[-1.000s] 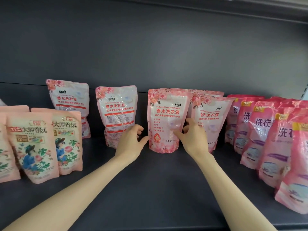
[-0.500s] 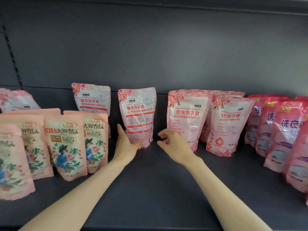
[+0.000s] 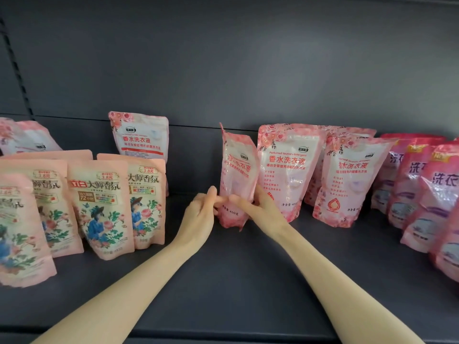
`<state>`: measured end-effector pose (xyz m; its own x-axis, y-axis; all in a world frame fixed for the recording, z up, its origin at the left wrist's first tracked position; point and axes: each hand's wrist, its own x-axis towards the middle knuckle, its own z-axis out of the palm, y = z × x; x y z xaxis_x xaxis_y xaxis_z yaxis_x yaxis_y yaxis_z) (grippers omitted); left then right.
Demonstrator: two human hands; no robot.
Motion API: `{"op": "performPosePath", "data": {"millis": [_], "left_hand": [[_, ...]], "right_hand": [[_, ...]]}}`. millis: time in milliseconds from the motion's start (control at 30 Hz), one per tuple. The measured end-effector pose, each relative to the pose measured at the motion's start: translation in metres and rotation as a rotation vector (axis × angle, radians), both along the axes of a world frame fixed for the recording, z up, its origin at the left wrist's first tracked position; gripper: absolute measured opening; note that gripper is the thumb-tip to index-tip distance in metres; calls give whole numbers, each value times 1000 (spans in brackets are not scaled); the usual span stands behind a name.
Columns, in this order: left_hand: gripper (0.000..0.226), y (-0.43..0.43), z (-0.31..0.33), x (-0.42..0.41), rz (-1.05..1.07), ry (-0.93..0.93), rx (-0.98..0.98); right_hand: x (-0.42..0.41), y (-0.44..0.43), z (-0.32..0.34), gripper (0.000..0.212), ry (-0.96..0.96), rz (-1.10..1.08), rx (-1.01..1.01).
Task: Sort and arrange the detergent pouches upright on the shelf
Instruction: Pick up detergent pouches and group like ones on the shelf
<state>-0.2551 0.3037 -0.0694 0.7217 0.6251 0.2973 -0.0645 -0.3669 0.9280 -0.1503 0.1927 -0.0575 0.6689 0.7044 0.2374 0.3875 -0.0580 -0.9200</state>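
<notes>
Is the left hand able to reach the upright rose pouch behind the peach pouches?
Probably yes: bare shelf lies between left hand and upright rose pouch, though the hand holds another pouch.

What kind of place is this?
Probably a shop: a shelf holds matching detergent pouches grouped by brand, the peach pouches show a printed 3.8 price, and the left hand and right hand hold a rose pouch.

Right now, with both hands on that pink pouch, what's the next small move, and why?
Probably twist the held pouch so its label faces front, then stand it beside the matching rose pouch. It sits angled, nearly edge-on, while that neighbour faces forward; the left hand and right hand both grip its lower part.
</notes>
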Motion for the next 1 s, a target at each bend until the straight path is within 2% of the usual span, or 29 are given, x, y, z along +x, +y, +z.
{"op": "performPosePath", "data": {"millis": [100, 167, 200, 267, 400, 500, 733, 900, 1000], "left_hand": [[19, 7, 0, 1, 73, 28, 90], [52, 9, -3, 2, 30, 104, 50], [65, 9, -3, 2, -25, 117, -9], [72, 6, 0, 1, -134, 98, -109], [57, 1, 1, -1, -123, 100, -60], [51, -4, 4, -5, -191, 89, -58], [45, -25, 10, -1, -302, 93, 39], [38, -70, 14, 22, -435, 131, 96], [37, -98, 15, 40, -432, 115, 107]], "right_hand": [[3, -2, 2, 28, 109, 53, 59], [4, -5, 3, 19, 222, 88, 81], [5, -7, 2, 19, 261, 101, 88], [5, -12, 5, 26, 288, 108, 91], [5, -24, 12, 34, 209, 99, 22], [-1, -36, 17, 24, 123, 82, -20], [-9, -75, 17, 40, 80, -141, 129], [5, -130, 21, 27, 45, -239, 157], [20, -159, 19, 26, 60, -290, 189]]}}
